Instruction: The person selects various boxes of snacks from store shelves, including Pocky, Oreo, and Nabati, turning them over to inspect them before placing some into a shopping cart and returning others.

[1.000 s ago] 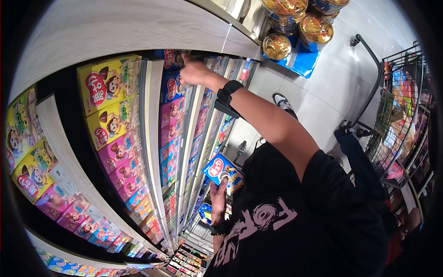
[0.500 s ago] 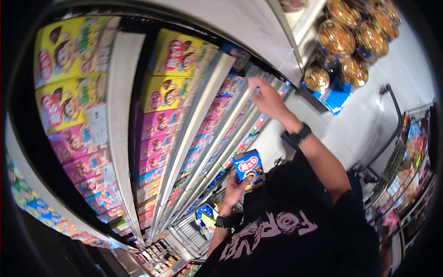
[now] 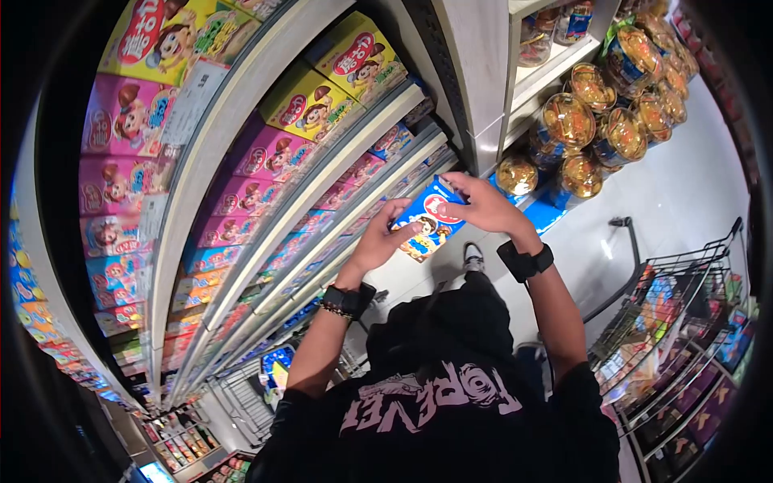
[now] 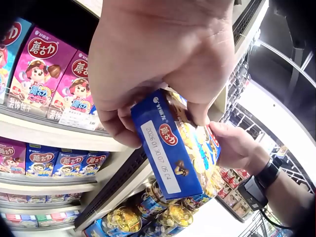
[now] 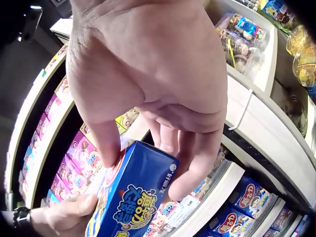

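A blue biscuit box [image 3: 425,216] with a red oval logo is held between both hands in front of the body. My left hand [image 3: 377,243] grips its left side, thumb on the printed front and fingers curled behind. On the other side my right hand [image 3: 489,208] holds the upper end, its thumb lying across the front near the logo. In the left wrist view a white date strip [image 4: 160,157] shows on the box's end panel. The right wrist view shows the box's dark blue side [image 5: 140,190], with that hand's fingers wrapped past its far edge.
Shelves with yellow boxes [image 3: 314,105], pink boxes [image 3: 262,153] and blue boxes fill the left. Golden-lidded tubs [image 3: 568,121] are stacked at the upper right. A loaded cart [image 3: 660,314] stands right; another cart [image 3: 241,402] is lower left.
My right hand has come back from the shelf of blue boxes and now grips the box in my left hand. That box has moved up and forward, and the head view has shifted.
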`<state>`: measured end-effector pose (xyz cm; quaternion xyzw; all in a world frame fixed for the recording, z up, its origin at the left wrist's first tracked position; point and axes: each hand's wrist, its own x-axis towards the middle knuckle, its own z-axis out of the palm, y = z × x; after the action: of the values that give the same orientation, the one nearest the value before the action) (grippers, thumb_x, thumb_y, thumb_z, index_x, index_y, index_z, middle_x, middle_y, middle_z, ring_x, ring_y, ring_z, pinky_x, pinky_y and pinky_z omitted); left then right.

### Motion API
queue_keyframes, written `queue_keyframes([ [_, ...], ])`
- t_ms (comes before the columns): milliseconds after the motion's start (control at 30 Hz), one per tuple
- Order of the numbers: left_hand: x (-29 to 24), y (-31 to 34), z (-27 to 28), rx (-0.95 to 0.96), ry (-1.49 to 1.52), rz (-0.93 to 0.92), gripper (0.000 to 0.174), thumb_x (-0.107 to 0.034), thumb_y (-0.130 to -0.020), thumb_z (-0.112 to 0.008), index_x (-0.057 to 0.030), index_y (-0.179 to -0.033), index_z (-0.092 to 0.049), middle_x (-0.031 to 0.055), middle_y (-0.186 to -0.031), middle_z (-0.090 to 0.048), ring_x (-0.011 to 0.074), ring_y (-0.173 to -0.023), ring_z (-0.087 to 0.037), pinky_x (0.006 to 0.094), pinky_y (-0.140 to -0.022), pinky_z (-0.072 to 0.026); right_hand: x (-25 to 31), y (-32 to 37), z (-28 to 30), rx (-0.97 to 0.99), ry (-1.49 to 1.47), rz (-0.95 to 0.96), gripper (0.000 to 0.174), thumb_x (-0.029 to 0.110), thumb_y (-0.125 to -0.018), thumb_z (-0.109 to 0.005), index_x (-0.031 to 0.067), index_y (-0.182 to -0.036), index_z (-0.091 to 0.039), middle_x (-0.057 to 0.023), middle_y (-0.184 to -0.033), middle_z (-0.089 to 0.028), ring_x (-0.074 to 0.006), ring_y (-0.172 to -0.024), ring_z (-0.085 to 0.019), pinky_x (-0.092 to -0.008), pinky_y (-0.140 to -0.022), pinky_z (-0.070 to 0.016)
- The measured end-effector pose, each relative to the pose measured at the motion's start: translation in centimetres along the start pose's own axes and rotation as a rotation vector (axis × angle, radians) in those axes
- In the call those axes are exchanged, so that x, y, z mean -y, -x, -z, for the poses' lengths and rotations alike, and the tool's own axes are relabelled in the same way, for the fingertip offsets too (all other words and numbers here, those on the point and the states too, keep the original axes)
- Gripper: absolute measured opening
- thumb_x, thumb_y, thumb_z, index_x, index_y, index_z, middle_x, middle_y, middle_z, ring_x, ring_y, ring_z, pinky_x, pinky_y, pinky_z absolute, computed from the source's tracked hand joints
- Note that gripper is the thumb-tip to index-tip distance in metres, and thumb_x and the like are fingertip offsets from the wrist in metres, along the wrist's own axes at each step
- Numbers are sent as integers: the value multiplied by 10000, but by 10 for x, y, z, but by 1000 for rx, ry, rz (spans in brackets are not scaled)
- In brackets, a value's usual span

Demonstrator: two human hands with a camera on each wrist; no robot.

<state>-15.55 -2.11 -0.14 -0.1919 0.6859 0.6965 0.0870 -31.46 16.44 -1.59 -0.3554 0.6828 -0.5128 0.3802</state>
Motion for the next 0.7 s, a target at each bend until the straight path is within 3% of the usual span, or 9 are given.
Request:
queue_keyframes([
  [67, 0, 2, 1, -10, 40, -11, 438, -86, -904, -648, -17, -1284, -442, 96, -1152, -602, 138, -1042, -578, 302, -888, -502, -7, -2, 2, -63, -99, 95, 459, 169, -841, -715, -11, -1220, -528, -104, -1035, -642, -154, -931, -605, -298, -845, -488],
  [133, 7, 4, 4, -33, -37, -133, 483, -151, -909, -660, -1, -1292, -407, 115, -1164, -592, 135, -1059, -552, 298, -903, -474, 8, -1, 10, 31, -101, 74, 441, 140, -833, -715, -10, -1209, -540, -98, -1056, -636, -147, -960, -598, -302, -867, -482],
  [200, 13, 9, 11, -65, -64, -127, 471, -131, -905, -655, -19, -1300, -425, 102, -1204, -580, 147, -1070, -545, 312, -917, -467, 17, 0, 13, -58, 139, 186, 459, 113, -809, -722, 4, -1214, -538, -115, -1066, -642, -175, -963, -617, -315, -865, -483],
  [233, 16, 12, 16, -88, -140, -155, 469, -122, -897, -657, -34, -1303, -438, 90, -1213, -580, 153, -1055, -551, 315, -914, -467, 35, 5, 16, -155, 320, 237, 445, 83, -778, -723, 40, -1185, -548, -115, -1026, -636, -260, -935, -633, -346, -835, -491],
  [267, 21, 15, 21, -111, -218, -180, 469, -112, -890, -660, -50, -1305, -451, 77, -1222, -581, 158, -1039, -557, 318, -910, -468, 47, 6, 19, -137, 342, 240, 445, 83, -778, -723, 40, -1185, -548, -115, -1026, -636, -260, -935, -633, -346, -835, -491],
  [333, 38, 23, 34, -146, -147, -188, 467, -88, -879, -649, -73, -1307, -465, 62, -1241, -579, 171, -1015, -567, 321, -910, -468, 64, 4, 23, -295, 611, 296, 414, 87, -748, -709, 82, -1133, -556, -105, -995, -590, -353, -955, -584, -415, -789, -499],
  [500, 69, 56, 51, -159, -101, -107, 386, -50, -892, -591, -52, -1269, -511, 62, -1225, -587, 159, -1044, -571, 322, -910, -466, 73, -21, 20, -480, 863, 454, 414, 17, -708, -670, 129, -1094, -573, -62, -981, -572, -287, -975, -567, -395, -765, -508],
  [567, 84, 70, 49, -165, -111, -98, 321, -57, -901, -583, -30, -1220, -551, 48, -1162, -620, 143, -1105, -565, 313, -904, -463, 73, -32, 20, -470, 912, 493, 417, 12, -698, -666, 124, -1090, -576, -60, -980, -574, -284, -975, -569, -396, -769, -509],
  [700, 105, 100, 42, -202, -66, -16, 338, -12, -905, -552, -39, -1241, -525, 42, -1152, -633, 147, -1085, -567, 305, -926, -449, 67, -53, 15, -462, 999, 540, 439, -6, -670, -652, 112, -1086, -581, -58, -976, -580, -280, -965, -573, -394, -783, -508],
])
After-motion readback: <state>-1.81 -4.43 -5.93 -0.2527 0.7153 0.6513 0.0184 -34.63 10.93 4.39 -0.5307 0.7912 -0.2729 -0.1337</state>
